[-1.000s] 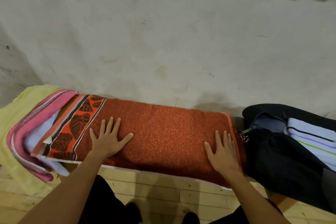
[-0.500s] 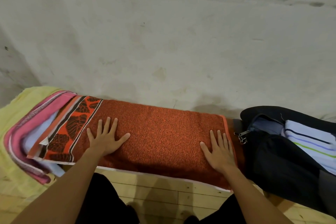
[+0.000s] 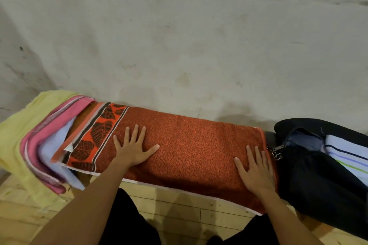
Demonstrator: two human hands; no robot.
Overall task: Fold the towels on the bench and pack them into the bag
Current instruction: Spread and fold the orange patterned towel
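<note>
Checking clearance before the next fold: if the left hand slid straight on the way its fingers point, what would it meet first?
The left hand lies flat on the orange towel, fingers pointing away toward the wall. It would probably cross the towel's far edge, then meet the wall.

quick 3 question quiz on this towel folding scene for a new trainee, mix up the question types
1. True or false: both hands lie flat on the orange towel.
2. Which sits nearest the right hand? A) pink towel B) dark bag C) yellow towel
3. Fill in: a striped towel already lies inside the ____.

Key: 1 true, the left hand too, fingers straight; 2 B; 3 bag.
</note>
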